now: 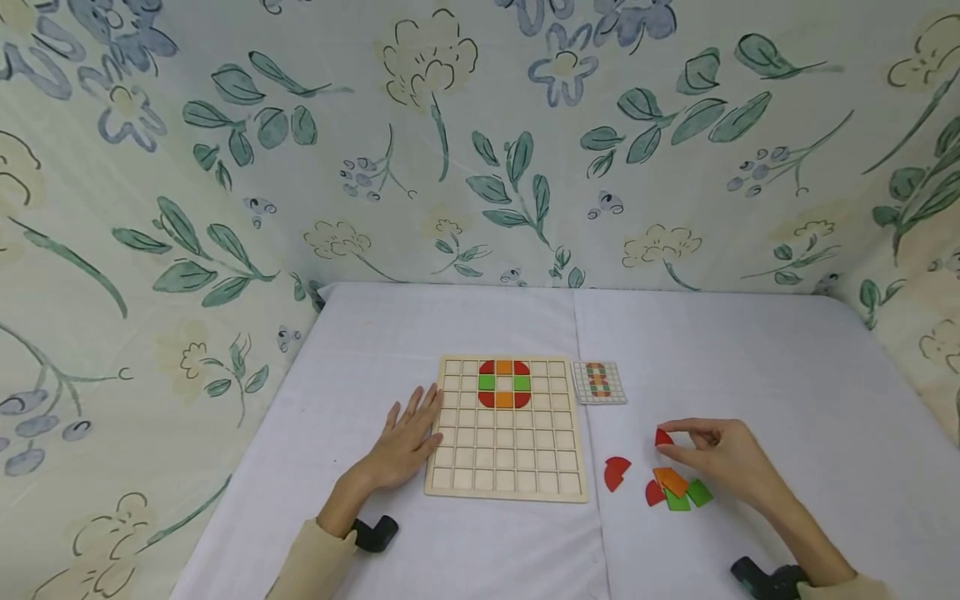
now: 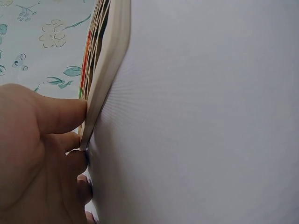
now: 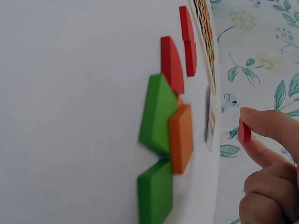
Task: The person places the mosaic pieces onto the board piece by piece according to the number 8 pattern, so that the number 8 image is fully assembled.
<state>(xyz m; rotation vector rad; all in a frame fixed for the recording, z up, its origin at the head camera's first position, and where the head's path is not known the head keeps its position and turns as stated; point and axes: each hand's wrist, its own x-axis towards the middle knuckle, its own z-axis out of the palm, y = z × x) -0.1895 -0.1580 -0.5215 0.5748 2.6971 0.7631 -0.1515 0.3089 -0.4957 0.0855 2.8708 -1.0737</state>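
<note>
Pinching a red piece narrowly between thumb and finger of the right hand, right of the grid board
Touching its left edge with the left hand, fingers spread; right of the board's near half, loose red, green and orange pieces; in its far rows, a ring of coloured pieces; just beside its right edge, a patterned card

Your head pic's evenly bright; your 2 wrist pics are dimmer, L w/ soft shadow beside the board.
</note>
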